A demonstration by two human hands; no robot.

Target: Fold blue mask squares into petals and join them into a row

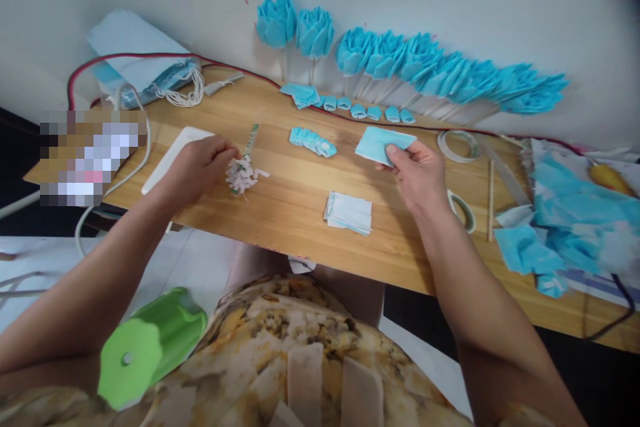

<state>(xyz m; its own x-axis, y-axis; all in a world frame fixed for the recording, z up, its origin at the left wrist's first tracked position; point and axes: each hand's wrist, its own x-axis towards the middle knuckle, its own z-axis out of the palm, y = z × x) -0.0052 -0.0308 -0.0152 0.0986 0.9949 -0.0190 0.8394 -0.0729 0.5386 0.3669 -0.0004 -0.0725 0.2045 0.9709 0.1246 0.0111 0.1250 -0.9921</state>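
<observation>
My right hand (417, 170) pinches a light-blue fabric piece (383, 143) between thumb and fingers, held over the desk. Below it lies a stack of white rectangular pieces with blue edges (349, 212). My left hand (200, 163) is closed, fingertips together, beside a clump of white paper strips (241, 177); what those fingertips hold, if anything, is too small to make out. A narrow green-and-white strip (251, 138) runs up from that clump. Between the hands sits a row of overlapping small blue folded pieces (313, 141). Farther back, several blue rolled pieces (359, 111) stand in line.
Blue fabric flowers (387, 53) on sticks lean against the wall. Tape rolls (459, 146), a thin stick (491, 200) and blue scraps (565, 233) lie right. A white flat object (175, 160) and a red-black cable (225, 65) are left. A green bin (150, 347) stands below.
</observation>
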